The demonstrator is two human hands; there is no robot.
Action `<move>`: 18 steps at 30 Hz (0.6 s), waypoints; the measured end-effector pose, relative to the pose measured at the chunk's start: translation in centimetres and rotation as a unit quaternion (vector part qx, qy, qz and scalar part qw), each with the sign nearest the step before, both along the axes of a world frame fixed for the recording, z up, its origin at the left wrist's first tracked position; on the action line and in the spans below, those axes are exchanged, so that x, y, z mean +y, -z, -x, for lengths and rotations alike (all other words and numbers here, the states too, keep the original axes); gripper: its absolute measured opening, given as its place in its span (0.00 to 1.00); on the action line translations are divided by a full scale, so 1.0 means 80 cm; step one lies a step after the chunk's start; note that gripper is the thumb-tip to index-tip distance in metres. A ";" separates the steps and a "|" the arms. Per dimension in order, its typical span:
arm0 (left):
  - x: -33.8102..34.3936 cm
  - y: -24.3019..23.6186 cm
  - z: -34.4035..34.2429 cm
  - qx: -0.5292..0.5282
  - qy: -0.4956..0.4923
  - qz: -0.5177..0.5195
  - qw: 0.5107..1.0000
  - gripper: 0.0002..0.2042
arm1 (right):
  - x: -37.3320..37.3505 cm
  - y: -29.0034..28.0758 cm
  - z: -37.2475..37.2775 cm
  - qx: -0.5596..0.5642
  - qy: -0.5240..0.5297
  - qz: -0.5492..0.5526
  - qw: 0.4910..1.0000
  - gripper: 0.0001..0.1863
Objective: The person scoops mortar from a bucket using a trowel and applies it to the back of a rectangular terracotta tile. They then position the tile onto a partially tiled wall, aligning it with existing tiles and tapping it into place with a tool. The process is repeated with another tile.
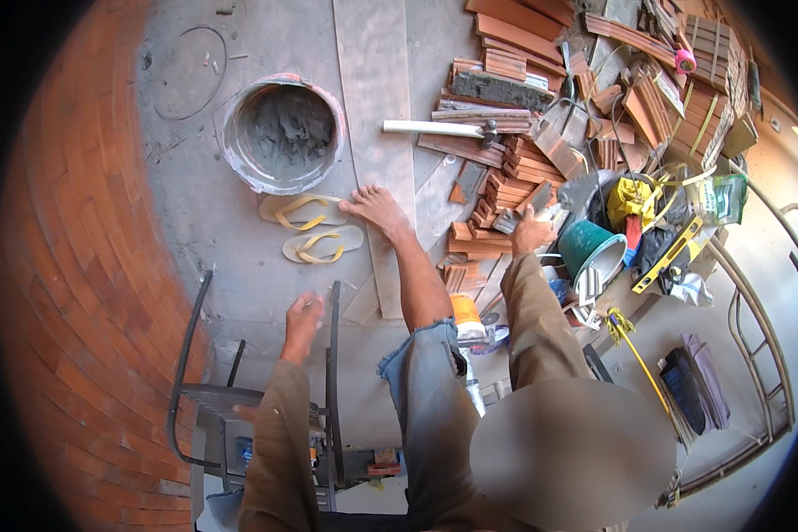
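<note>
My left hand (303, 315) is curled in the air beside a black metal frame (183, 355); whether it holds anything is unclear. My right hand (530, 229) grips a grey, flat object (510, 219), too cluttered to identify, over stacked terracotta tile strips (496, 195). A green bucket (585, 248) lies tipped just right of it. A bucket of grey mortar (288, 133) stands ahead, with yellow-strapped sandals (319, 246) below it. My bare foot (381, 213) rests on a long board (372, 80).
A white pipe-like bar (421, 126) lies across the tile pile. Yellow level (669, 253), yellow bundled material (629, 199) and bags crowd the right. A bent metal frame (762, 346) curves along the far right. A brick-patterned surface (71, 293) borders the left.
</note>
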State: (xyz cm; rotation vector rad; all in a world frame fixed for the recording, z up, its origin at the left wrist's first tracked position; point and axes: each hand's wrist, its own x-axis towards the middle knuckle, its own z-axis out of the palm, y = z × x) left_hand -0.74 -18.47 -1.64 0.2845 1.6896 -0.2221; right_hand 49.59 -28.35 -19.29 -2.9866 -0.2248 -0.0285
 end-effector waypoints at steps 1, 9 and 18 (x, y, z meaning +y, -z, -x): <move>-0.004 -0.005 -0.001 0.006 0.000 -0.003 1.000 0.30 | 0.022 -0.006 0.011 0.030 -0.096 0.000 0.995 0.22; 0.001 -0.018 -0.050 -0.042 0.009 -0.014 0.999 0.28 | 0.295 -0.017 0.016 0.085 -0.567 0.007 0.820 0.16; -0.039 -0.010 -0.025 -0.025 0.000 0.018 1.000 0.29 | 0.424 0.029 -0.010 0.195 -0.677 0.162 0.691 0.12</move>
